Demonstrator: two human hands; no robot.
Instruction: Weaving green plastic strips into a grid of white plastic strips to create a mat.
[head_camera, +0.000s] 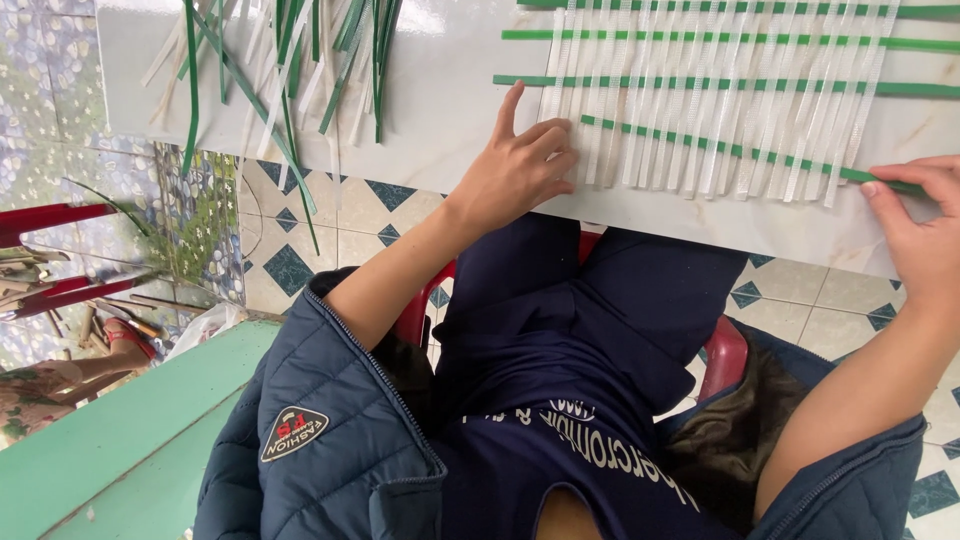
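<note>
A woven mat of white plastic strips (700, 110) crossed by green strips lies on the pale marble tabletop (450, 110). My left hand (515, 165) rests on the mat's left edge, fingers curled against the white strip ends and the near end of the lowest green strip (720, 147). My right hand (925, 225) pinches the far end of that same slanted green strip at the mat's right side. Three more green strips run straight across the mat farther up.
A loose heap of green and white strips (290, 60) lies at the table's far left, some hanging over the edge. I sit on a red plastic chair (725, 355) above a tiled floor (300, 240). A green bench surface (120, 440) lies at left.
</note>
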